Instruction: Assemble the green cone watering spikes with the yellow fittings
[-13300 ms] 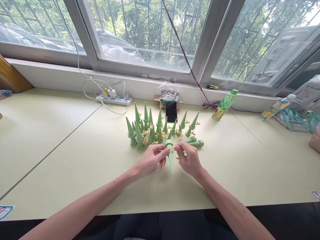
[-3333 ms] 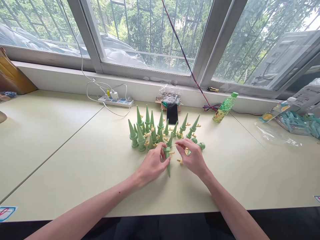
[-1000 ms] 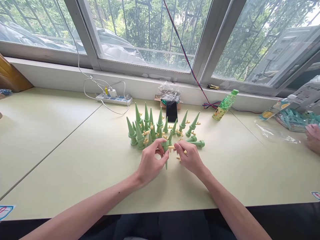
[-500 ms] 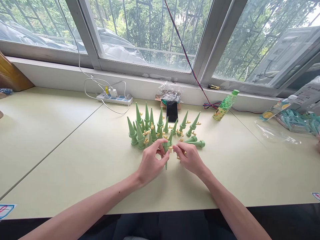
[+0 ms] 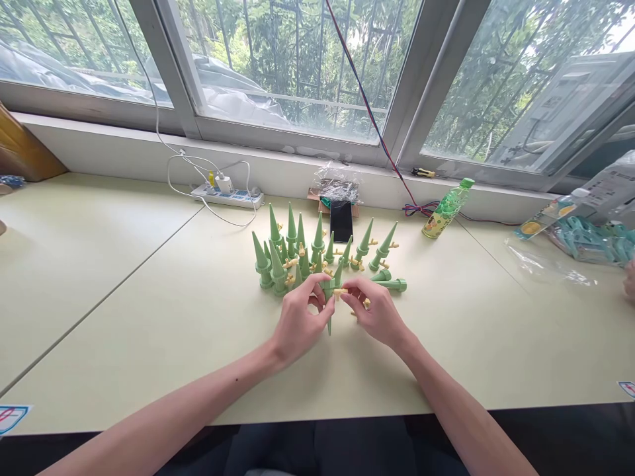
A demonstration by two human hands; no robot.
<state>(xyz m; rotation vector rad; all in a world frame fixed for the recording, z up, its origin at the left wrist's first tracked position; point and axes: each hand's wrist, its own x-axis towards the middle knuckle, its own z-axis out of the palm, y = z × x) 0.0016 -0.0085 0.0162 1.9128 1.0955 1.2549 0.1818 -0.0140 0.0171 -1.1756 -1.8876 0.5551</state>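
My left hand (image 5: 305,317) pinches a green plant watering spike (image 5: 329,286), its tapered tip pointing down above the table. On the spike's right side sits a small cream-coloured valve (image 5: 338,291). The fingertips of my right hand (image 5: 374,309) are closed on the outer end of that valve. Just beyond my hands, several green spikes (image 5: 276,268) stand with tips up, many with cream valves on their sides. Two more spikes (image 5: 394,285) lie on their sides beyond my right hand. A few loose cream valves (image 5: 367,303) are partly hidden by my right fingers.
Behind the spikes lies a black phone (image 5: 341,221) by crumpled clear plastic (image 5: 340,188). A power strip (image 5: 231,196) with white cables is at back left. A green-capped bottle (image 5: 448,208) stands at right. Another person's hand (image 5: 630,281) shows at the right edge.
My right fingers have shifted slightly left and now grip the valve's outer end. The held spike has moved very little. Another person's hand shows more at the right edge.
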